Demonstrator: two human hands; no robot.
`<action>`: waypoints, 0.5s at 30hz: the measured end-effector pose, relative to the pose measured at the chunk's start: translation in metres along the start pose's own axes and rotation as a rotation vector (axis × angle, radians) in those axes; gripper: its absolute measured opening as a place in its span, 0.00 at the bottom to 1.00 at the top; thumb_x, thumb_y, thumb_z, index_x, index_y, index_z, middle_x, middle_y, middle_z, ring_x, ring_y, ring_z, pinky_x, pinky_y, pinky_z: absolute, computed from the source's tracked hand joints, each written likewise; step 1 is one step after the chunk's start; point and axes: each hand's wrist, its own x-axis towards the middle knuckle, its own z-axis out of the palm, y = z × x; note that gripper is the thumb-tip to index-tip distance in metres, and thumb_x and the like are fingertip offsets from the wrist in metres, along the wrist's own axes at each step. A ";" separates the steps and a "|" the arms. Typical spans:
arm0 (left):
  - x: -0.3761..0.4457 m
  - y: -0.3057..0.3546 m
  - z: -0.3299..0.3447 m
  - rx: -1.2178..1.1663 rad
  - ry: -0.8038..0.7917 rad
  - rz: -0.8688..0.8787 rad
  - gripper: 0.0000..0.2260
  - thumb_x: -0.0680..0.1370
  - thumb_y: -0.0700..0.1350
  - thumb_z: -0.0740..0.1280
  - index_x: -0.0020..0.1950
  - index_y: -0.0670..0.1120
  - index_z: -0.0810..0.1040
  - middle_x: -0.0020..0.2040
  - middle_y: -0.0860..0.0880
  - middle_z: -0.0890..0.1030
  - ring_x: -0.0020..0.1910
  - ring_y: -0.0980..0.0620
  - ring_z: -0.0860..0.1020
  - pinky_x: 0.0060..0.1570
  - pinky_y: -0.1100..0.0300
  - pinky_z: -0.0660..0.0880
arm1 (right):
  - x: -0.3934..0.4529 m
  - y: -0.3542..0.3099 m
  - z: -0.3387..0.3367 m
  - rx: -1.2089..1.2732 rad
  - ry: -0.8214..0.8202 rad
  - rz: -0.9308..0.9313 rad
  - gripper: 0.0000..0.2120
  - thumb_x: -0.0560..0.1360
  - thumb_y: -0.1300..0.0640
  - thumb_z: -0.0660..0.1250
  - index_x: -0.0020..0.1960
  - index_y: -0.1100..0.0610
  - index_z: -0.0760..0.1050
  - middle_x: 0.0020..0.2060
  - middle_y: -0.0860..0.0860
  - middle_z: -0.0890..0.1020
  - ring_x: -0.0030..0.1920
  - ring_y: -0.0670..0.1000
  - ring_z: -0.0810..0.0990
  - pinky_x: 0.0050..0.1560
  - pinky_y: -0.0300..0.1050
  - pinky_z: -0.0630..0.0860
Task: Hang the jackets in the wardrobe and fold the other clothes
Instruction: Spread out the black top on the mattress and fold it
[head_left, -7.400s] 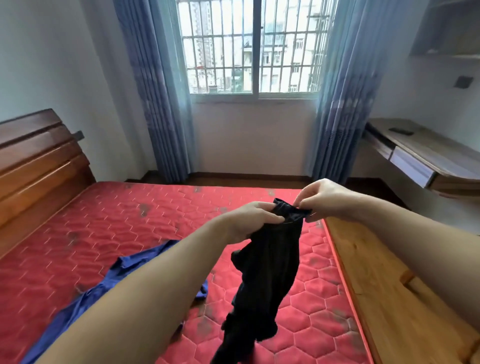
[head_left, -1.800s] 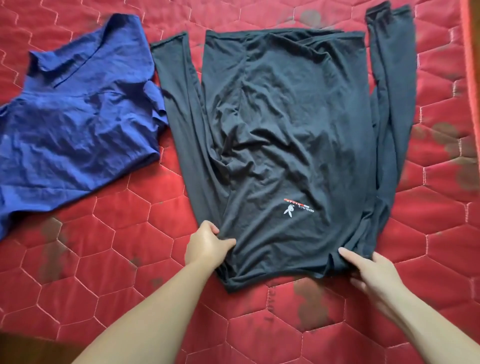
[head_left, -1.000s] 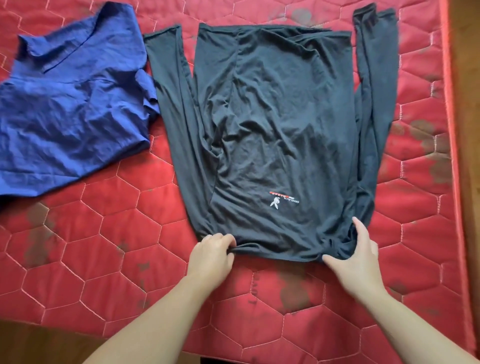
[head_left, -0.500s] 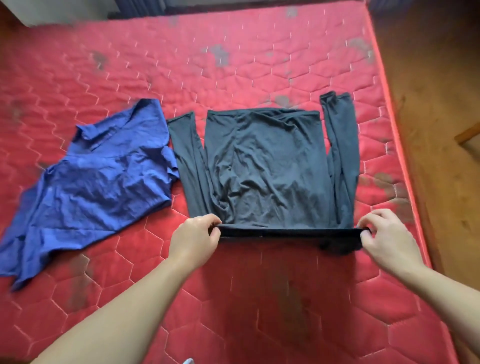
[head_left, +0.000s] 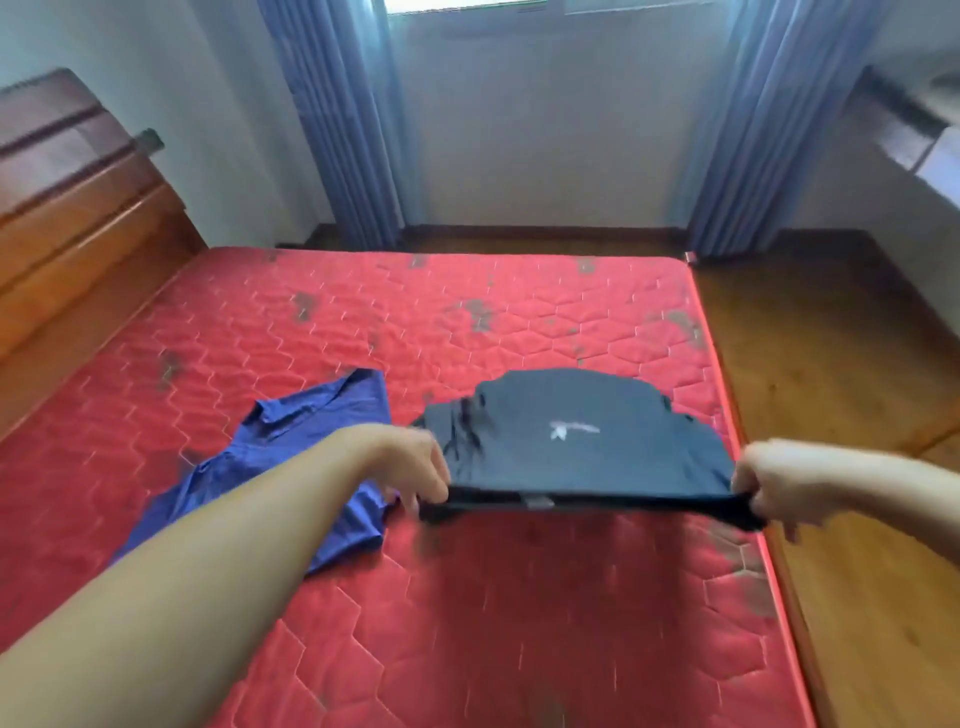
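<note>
Both hands, left hand (head_left: 415, 467) and right hand (head_left: 769, 480), now pinch the black shirt (head_left: 571, 441) hem, lifted off the mattress (head_left: 467, 623) and carried forward, fold underway.

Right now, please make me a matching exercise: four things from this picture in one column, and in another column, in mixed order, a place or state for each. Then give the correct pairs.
Things:
1. black shirt
2. blue garment
3. headboard
4. curtains

Places or states:
A. hanging at both sides of the window
B. lying spread on the red mattress
C. held at its near edge by the left hand and right hand
D. standing at the left end of the bed

Pairs: 1-C, 2-B, 3-D, 4-A
</note>
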 end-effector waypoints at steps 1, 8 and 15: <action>0.008 -0.002 0.012 -0.003 -0.129 -0.054 0.08 0.76 0.38 0.62 0.39 0.44 0.77 0.36 0.48 0.77 0.36 0.56 0.80 0.33 0.64 0.72 | 0.001 -0.004 0.016 -0.016 -0.137 0.004 0.10 0.68 0.66 0.55 0.35 0.55 0.72 0.22 0.50 0.77 0.28 0.49 0.83 0.24 0.41 0.75; 0.053 0.001 0.063 -0.177 -0.241 -0.177 0.06 0.77 0.37 0.59 0.42 0.43 0.72 0.53 0.34 0.82 0.37 0.47 0.85 0.31 0.63 0.78 | 0.041 -0.020 0.077 -0.048 -0.354 0.079 0.09 0.71 0.63 0.53 0.36 0.55 0.70 0.32 0.50 0.84 0.28 0.47 0.81 0.24 0.37 0.73; 0.094 0.025 -0.073 -0.918 0.976 -0.016 0.16 0.73 0.33 0.55 0.37 0.49 0.78 0.42 0.42 0.84 0.37 0.42 0.84 0.34 0.50 0.82 | 0.091 0.006 -0.074 0.796 0.904 0.177 0.15 0.70 0.62 0.55 0.43 0.61 0.81 0.37 0.60 0.84 0.36 0.61 0.84 0.44 0.56 0.83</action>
